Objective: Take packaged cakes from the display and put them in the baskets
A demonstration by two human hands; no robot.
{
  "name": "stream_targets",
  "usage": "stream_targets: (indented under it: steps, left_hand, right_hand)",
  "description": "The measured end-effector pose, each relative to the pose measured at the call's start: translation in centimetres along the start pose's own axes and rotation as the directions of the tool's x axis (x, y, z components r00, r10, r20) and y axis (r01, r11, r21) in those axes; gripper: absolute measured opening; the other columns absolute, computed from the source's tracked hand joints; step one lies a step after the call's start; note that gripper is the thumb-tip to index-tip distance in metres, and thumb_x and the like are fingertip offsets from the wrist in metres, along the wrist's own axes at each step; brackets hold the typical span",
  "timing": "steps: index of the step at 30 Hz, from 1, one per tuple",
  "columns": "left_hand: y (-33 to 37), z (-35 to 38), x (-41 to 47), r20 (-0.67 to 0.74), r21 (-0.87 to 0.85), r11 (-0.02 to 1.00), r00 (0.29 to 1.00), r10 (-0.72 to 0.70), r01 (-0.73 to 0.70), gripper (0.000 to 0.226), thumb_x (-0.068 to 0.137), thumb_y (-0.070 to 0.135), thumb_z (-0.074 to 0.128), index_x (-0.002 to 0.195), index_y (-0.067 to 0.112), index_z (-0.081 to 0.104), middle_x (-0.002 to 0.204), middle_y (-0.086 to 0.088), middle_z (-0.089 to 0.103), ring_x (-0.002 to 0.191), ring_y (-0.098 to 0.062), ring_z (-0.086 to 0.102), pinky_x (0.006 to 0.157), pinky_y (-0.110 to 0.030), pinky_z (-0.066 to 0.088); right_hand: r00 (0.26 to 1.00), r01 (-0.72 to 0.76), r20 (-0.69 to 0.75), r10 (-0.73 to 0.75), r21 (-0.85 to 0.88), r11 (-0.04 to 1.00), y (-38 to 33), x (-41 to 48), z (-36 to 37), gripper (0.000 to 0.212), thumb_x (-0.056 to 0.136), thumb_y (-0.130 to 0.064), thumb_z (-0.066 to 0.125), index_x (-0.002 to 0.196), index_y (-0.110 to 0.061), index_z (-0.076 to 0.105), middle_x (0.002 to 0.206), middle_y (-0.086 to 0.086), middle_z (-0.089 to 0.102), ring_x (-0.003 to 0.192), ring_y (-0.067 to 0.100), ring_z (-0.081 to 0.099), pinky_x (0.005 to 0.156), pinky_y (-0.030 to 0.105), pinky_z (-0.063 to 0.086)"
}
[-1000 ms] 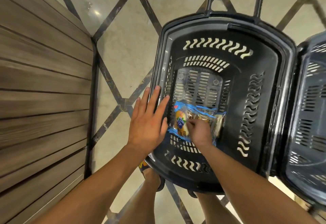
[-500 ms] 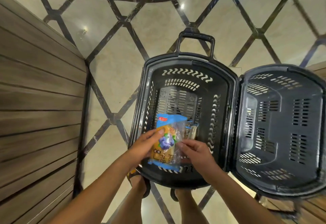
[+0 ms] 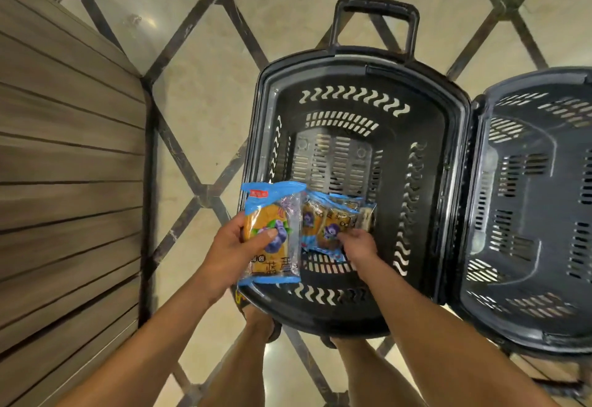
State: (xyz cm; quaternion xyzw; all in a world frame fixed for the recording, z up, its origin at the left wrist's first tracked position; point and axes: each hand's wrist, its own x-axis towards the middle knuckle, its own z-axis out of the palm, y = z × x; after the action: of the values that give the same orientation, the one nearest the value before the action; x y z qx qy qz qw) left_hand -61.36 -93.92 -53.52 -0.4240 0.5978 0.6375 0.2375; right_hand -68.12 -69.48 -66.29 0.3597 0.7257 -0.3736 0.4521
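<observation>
Two black plastic baskets stand side by side on the floor: the left basket (image 3: 352, 86) with an upright handle, and the right basket (image 3: 528, 214), which holds nothing I can see. My left hand (image 3: 234, 249) grips a blue-edged packaged blueberry cake (image 3: 274, 230) over the left basket's near-left rim. My right hand (image 3: 358, 246) reaches down inside the left basket and pinches another packaged cake (image 3: 330, 227) that lies on the basket's bottom among a small pile of similar packs.
A wooden slatted display wall (image 3: 64, 182) runs along the left. The floor (image 3: 198, 86) is beige tile with dark diamond lines. My feet and legs (image 3: 256, 326) stand just before the left basket.
My left hand went from hovering open beside the basket rim to gripping one cake pack, now held over the left rim. My right hand has stayed low on the packs inside.
</observation>
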Motion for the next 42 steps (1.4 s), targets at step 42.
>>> stream_targets:
  steps: [42]
  left_hand:
    - [27.2,3.7,-31.3,0.022,-0.132,0.917,0.923,0.383,-0.377,0.034,0.088,0.017,0.073,0.117,0.0,0.066,0.094,-0.015,0.077,0.072,-0.017,0.069,0.074,-0.031,0.058]
  right_hand:
    - [0.728,0.666,-0.133,-0.672,0.365,0.65,-14.7,-44.9,-26.1,0.028,0.085,-0.008,0.08,0.107,-0.013,0.063,0.102,0.003,0.074,0.09,0.01,0.073,0.069,0.017,0.055]
